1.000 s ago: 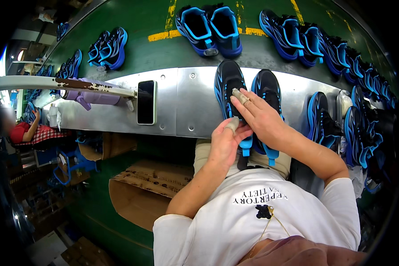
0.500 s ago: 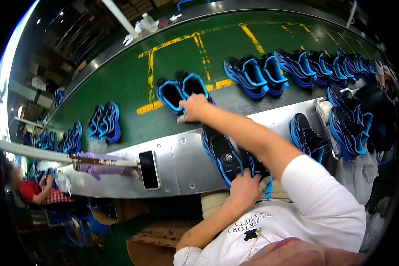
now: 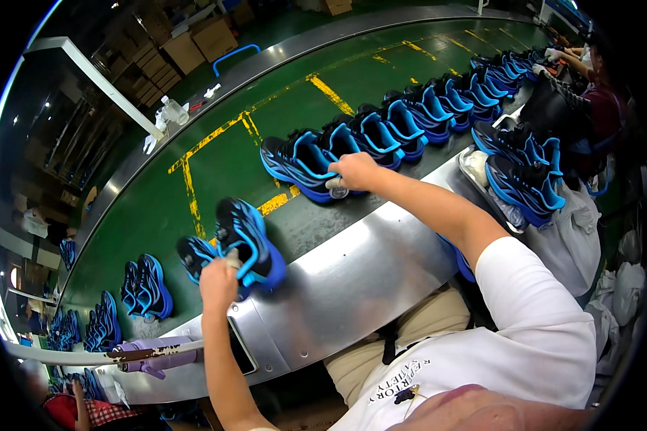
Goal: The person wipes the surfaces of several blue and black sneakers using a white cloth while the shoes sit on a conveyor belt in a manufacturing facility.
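My left hand [image 3: 219, 284] is closed on the heels of a pair of black and blue sneakers [image 3: 259, 248], tilted and slightly blurred over the near left part of the green surface. Farther right, my right hand [image 3: 356, 174] has its fingers closed at the heel collar of another black and blue sneaker [image 3: 298, 165], the nearest of a long row. Its thumb side is beside that shoe's heel. Under my right forearm, part of a blue-soled shoe [image 3: 456, 257] shows at the edge of the steel ledge.
A steel ledge [image 3: 352, 266] runs between me and the green surface [image 3: 136, 215], which bears yellow lines. A phone [image 3: 241, 345] and purple bottle [image 3: 158, 355] lie at left. More sneakers [image 3: 147, 287] stand beyond. At right, shoes [image 3: 525, 172] rest on a tray near another person.
My left hand has left the shoes at the ledge's near edge and now grips a pair farther left. My right hand is now at a sneaker in the row. The view has turned.
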A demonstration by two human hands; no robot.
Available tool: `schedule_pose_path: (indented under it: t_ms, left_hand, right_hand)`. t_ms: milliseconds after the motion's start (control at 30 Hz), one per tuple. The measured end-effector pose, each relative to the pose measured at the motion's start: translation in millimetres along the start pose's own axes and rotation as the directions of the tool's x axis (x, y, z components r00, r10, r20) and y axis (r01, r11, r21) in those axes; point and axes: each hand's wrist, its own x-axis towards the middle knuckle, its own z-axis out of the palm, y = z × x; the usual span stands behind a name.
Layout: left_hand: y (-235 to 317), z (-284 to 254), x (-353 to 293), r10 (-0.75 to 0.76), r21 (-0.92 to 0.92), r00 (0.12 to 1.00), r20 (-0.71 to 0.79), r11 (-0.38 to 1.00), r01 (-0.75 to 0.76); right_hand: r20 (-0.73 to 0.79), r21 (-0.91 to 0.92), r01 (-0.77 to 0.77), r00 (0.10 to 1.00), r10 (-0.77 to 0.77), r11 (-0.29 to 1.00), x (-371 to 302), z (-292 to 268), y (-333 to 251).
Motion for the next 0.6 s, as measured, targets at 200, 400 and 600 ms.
schedule_pose_path:
  t_ms: [200,400,600]
  left_hand:
    - [-89.0,53.0,41.5,-0.142,0.114,0.987,-0.078,0.982,0.15]
    - [61.8,55.0,-37.2,-0.101,-0.6,0.981,-0.167,0.799,-0.02]
    - [122.3,69.4,-99.5,0.122,-0.368,0.991,-0.058,0.92,-0.135]
  right_hand:
    - [0.227,0.085,0.037,0.972,-0.056,0.996,-6.4,-36.2,-32.1]
    - [0.4,0.227,0.26,0.854,-0.333,0.939,-116.0,-79.2,-97.4]
    - [0.27,0.543,0.337,0.797,-0.54,0.769,-226.1,-75.9,-118.8]
